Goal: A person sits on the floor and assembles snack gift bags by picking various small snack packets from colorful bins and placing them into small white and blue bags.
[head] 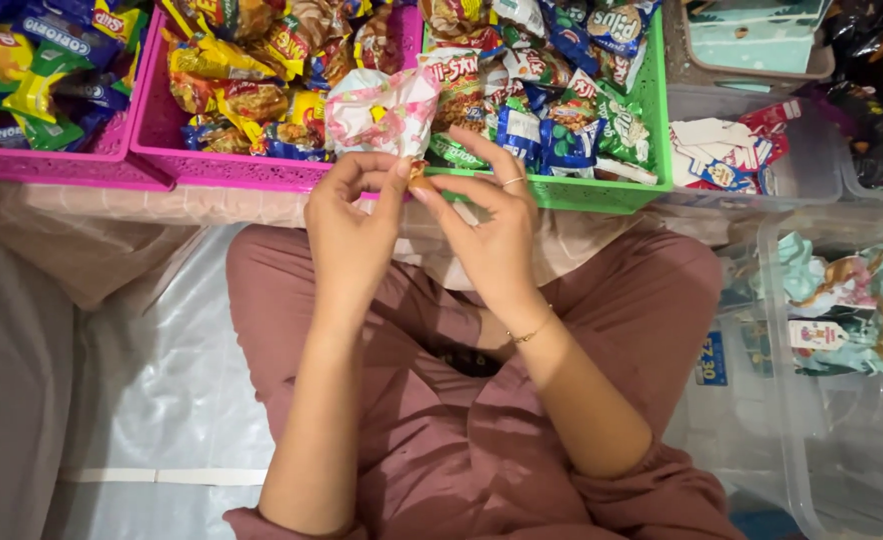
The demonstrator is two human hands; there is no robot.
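A small filled bag of pink-and-white patterned paper [382,112] is held up in front of me, its gathered neck pinched between both hands. My left hand [354,222] grips the neck from the left with thumb and fingertips. From the right, my right hand [490,222], with a ring and a thin bracelet, pinches the same neck, where a small gold-coloured tie [420,181] shows between the fingertips. Both hands hover above my crossed legs in mauve trousers [442,420].
Ahead stand two pink baskets [82,165] [232,168] and a green basket [602,190], all heaped with snack packets. Clear plastic bins [822,330] at the right hold finished paper bags and packets. A plastic sheet [162,380] covers the floor at left.
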